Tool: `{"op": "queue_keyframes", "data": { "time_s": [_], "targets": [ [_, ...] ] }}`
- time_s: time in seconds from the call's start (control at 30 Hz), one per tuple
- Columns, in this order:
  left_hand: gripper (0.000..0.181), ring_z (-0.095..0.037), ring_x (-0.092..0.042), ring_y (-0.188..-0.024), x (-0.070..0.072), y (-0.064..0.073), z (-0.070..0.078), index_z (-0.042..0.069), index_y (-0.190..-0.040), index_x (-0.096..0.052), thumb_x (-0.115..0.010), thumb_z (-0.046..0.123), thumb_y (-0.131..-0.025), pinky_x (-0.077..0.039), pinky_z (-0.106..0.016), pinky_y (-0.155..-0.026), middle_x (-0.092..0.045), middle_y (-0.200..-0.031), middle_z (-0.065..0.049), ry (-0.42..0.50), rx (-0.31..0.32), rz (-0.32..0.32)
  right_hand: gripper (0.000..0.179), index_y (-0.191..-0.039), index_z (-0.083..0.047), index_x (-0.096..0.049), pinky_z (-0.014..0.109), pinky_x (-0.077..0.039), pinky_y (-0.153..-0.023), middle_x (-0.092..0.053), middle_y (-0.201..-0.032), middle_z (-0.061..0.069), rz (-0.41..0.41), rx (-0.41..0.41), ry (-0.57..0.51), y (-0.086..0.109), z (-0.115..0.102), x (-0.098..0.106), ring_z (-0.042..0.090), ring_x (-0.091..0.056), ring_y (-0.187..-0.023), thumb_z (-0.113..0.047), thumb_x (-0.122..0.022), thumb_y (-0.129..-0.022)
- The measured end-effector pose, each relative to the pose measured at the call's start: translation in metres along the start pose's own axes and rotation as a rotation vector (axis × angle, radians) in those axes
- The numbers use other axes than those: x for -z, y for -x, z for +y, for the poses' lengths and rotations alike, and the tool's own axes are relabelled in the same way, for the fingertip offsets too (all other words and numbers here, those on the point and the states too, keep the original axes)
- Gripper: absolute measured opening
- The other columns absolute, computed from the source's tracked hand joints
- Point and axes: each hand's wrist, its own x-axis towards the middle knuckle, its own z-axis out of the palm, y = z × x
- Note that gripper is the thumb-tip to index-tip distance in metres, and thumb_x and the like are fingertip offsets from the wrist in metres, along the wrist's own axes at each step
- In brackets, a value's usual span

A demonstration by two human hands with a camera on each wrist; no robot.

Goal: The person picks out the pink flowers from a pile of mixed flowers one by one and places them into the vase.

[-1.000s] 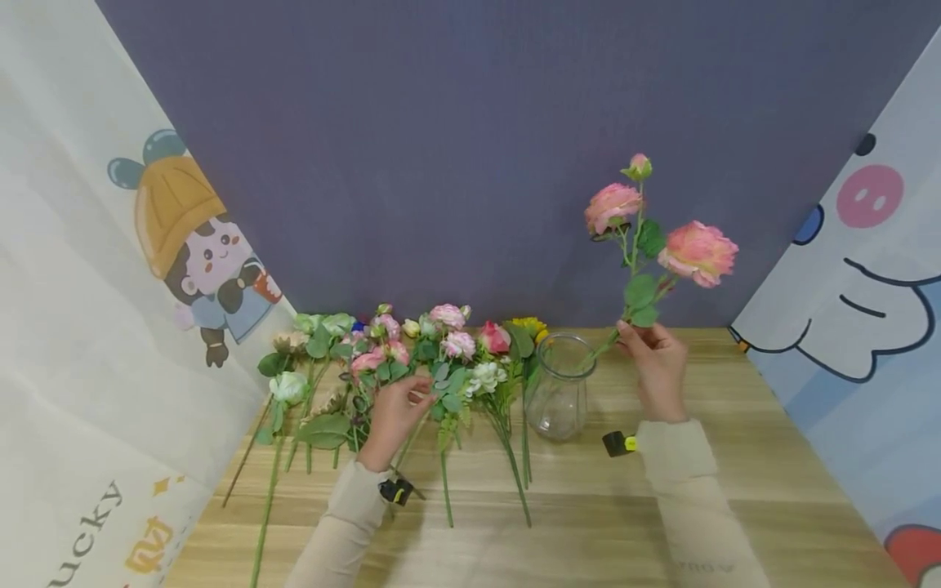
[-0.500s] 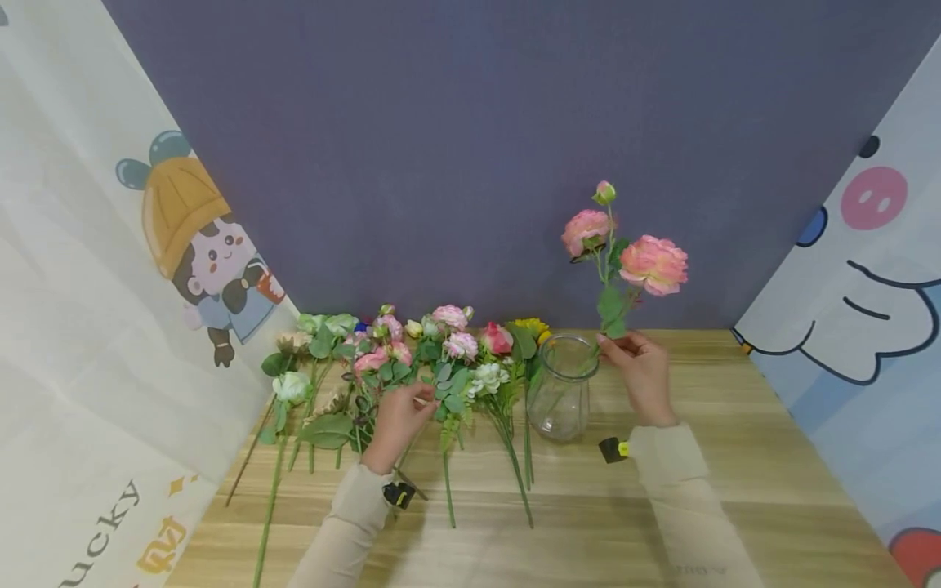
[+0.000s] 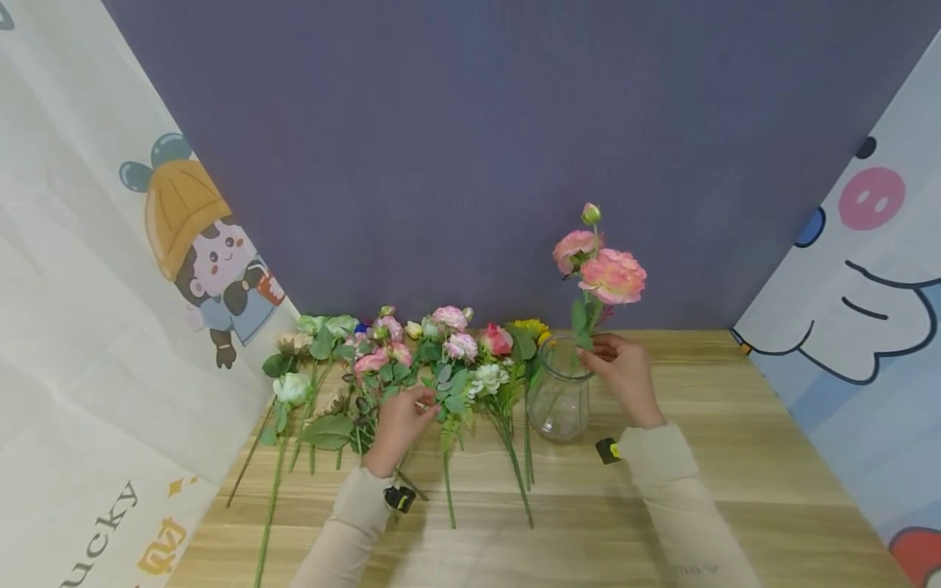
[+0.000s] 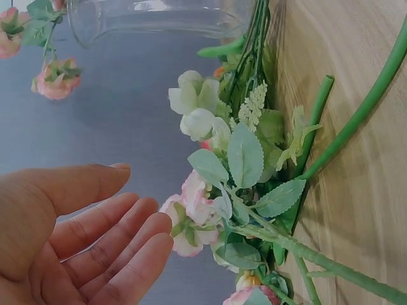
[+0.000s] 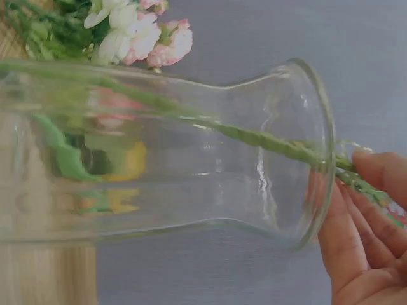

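Pink peony spray [image 3: 613, 277] leans in the glass vase [image 3: 559, 415], blooms above the rim, its stem [image 5: 261, 139] reaching down inside; the right hand [image 3: 625, 377] pinches it at the mouth. The left hand [image 3: 400, 426], thumb and fingers apart, is near green leaves [image 4: 245, 155] among flowers on the wood-grain table [image 3: 559, 523].
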Motion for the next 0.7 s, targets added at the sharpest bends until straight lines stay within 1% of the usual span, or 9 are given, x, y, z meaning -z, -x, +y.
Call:
{"op": "queue_keyframes", "data": {
  "time_s": [0.03,0.07,0.17,0.23,0.3,0.4,0.47,0.7],
  "targets": [
    [0.022,-0.017,-0.065,-0.070,-0.001,0.000,0.000,0.001,-0.102,-0.069,-0.072,0.010,-0.083,-0.054,-0.031,-0.062,-0.070,-0.086,-0.008,0.008,0.001,-0.003,0.026,-0.101,0.009,-0.066,0.014,-0.051,-0.063,-0.069,-0.090,0.024,-0.002,0.009,0.028,0.000,-0.001,-0.001,0.001,-0.064,-0.070,-0.012,-0.070,-0.084],
    [0.023,-0.018,-0.065,-0.070,-0.001,0.001,0.000,0.001,-0.103,-0.069,-0.072,0.010,-0.083,-0.054,-0.031,-0.062,-0.070,-0.086,-0.008,0.014,0.002,-0.005,0.026,-0.100,0.007,-0.067,0.014,-0.050,-0.062,-0.069,-0.090,0.022,-0.001,0.017,0.059,-0.001,0.003,-0.003,0.005,-0.065,-0.071,-0.013,-0.070,-0.084],
    [0.025,-0.019,-0.066,-0.070,-0.003,0.002,-0.001,-0.002,-0.105,-0.067,-0.071,0.010,-0.083,-0.054,-0.031,-0.061,-0.070,-0.086,-0.009,0.023,0.000,-0.011,0.022,-0.097,0.007,-0.068,0.016,-0.051,-0.063,-0.070,-0.088,0.022,0.004,0.064,0.124,-0.002,0.001,-0.006,0.020,-0.068,-0.076,-0.009,-0.070,-0.083],
    [0.026,-0.019,-0.066,-0.070,-0.004,0.002,-0.002,-0.002,-0.106,-0.067,-0.071,0.010,-0.083,-0.054,-0.031,-0.061,-0.070,-0.085,-0.009,0.021,-0.001,-0.013,0.021,-0.096,0.007,-0.068,0.021,-0.053,-0.063,-0.070,-0.087,0.022,0.005,0.098,0.170,-0.002,-0.001,-0.007,0.028,-0.068,-0.078,-0.008,-0.070,-0.082],
    [0.025,-0.019,-0.066,-0.069,-0.004,0.002,-0.003,-0.001,-0.105,-0.067,-0.071,0.010,-0.083,-0.054,-0.031,-0.061,-0.070,-0.085,-0.008,0.012,-0.004,-0.013,0.020,-0.095,0.008,-0.068,0.028,-0.055,-0.065,-0.069,-0.087,0.023,-0.007,0.121,0.201,-0.002,-0.003,-0.007,0.032,-0.068,-0.078,-0.007,-0.070,-0.081],
    [0.024,-0.019,-0.066,-0.069,-0.005,0.002,-0.004,-0.001,-0.104,-0.068,-0.071,0.011,-0.083,-0.054,-0.032,-0.062,-0.069,-0.084,-0.008,0.012,-0.002,-0.018,0.022,-0.095,0.009,-0.067,0.039,-0.056,-0.067,-0.068,-0.087,0.023,-0.033,0.132,0.245,-0.002,-0.006,-0.008,0.034,-0.067,-0.078,-0.007,-0.071,-0.081],
    [0.022,-0.018,-0.065,-0.069,-0.006,0.003,-0.005,-0.001,-0.103,-0.068,-0.071,0.010,-0.083,-0.054,-0.032,-0.062,-0.069,-0.084,-0.007,0.016,-0.001,-0.024,0.021,-0.095,0.009,-0.067,0.042,-0.055,-0.069,-0.068,-0.087,0.023,-0.049,0.131,0.258,-0.003,-0.007,-0.009,0.033,-0.067,-0.078,-0.006,-0.071,-0.081],
    [0.020,-0.017,-0.065,-0.067,-0.008,0.005,-0.011,-0.001,-0.100,-0.068,-0.071,0.010,-0.083,-0.053,-0.032,-0.061,-0.070,-0.085,-0.009,0.015,-0.020,-0.037,0.015,-0.087,0.009,-0.068,0.037,-0.054,-0.065,-0.068,-0.080,0.020,-0.057,0.133,0.278,-0.005,-0.009,-0.013,0.031,-0.065,-0.073,-0.002,-0.067,-0.078]
  ]
}}
